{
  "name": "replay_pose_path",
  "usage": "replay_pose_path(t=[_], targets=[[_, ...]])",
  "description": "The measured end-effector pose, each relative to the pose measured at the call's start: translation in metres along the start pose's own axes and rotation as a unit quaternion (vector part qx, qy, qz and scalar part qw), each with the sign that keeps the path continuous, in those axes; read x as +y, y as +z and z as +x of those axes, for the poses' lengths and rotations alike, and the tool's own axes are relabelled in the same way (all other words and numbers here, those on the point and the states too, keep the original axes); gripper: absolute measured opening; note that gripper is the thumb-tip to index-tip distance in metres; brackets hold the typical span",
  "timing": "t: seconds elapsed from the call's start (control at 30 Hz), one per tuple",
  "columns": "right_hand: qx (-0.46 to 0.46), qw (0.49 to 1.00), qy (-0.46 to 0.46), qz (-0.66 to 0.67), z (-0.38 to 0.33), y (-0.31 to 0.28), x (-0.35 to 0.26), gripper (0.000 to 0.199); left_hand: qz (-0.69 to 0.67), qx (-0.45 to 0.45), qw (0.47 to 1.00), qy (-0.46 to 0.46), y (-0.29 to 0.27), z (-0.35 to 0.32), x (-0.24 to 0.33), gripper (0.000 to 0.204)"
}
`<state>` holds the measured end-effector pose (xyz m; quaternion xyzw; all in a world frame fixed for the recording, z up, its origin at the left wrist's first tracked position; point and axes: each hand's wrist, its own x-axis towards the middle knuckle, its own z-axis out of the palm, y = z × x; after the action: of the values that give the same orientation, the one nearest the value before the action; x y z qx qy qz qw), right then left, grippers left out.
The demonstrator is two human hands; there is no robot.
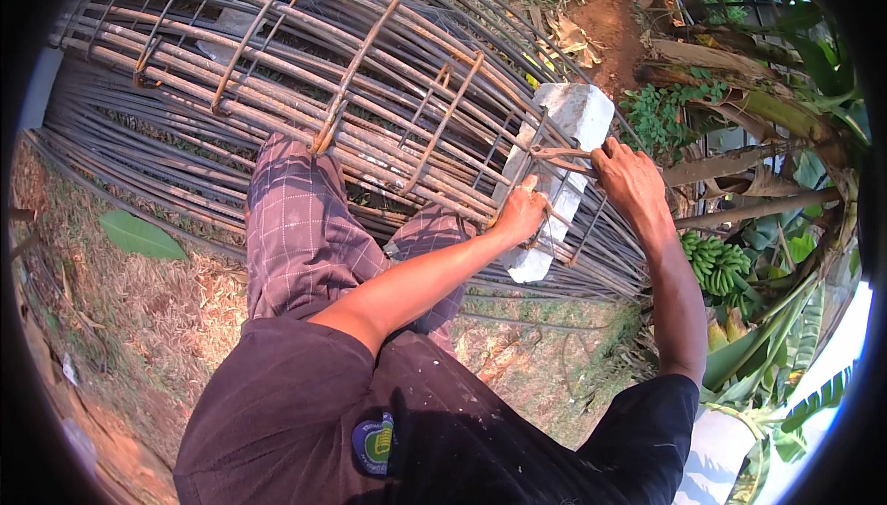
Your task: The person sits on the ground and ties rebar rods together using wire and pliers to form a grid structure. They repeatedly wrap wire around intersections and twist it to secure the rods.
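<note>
My right hand (628,175) is closed round the handles of rusty pincers (565,156). Their jaws point left and rest over the bars of a rebar cage (407,126), near its right end. Just below the jaws, my left hand (523,211) has its fingers curled at the cage, on what looks like a rusty stirrup (496,220); the fingers partly hide it. Under this end of the cage lies a white, rough-edged block (584,109). Whether wire sits in the jaws is too small to tell.
More long bars (120,126) lie bundled under and beside the cage. My legs (300,219) are against its near side. Banana plants with a green bunch (716,265) and a fallen stem (739,66) stand close on the right. A leaf (140,235) lies on dry grass at left.
</note>
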<state>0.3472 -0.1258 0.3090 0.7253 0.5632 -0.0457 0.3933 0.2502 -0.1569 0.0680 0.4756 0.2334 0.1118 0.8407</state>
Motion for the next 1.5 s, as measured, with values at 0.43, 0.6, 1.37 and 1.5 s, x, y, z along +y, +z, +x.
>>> replay_pose_path(t=[0.43,0.6,1.37,1.5], targets=[[-0.398,0.669,0.168,0.605,0.009,0.049,0.036,0.055,0.421,0.088,0.774,0.465,-0.028,-0.021,0.083,0.069],[-0.295,0.822,0.114,0.473,0.003,0.007,0.042,0.053,0.427,0.025,0.812,0.397,0.008,0.034,0.093,0.044],[0.216,0.96,0.047,-0.174,-0.031,0.036,0.009,0.07,0.37,0.021,0.864,0.341,0.025,0.069,0.114,0.016],[0.252,0.957,-0.003,-0.145,-0.008,0.066,0.044,0.05,0.339,-0.031,0.895,0.288,0.02,0.075,0.122,0.018]])
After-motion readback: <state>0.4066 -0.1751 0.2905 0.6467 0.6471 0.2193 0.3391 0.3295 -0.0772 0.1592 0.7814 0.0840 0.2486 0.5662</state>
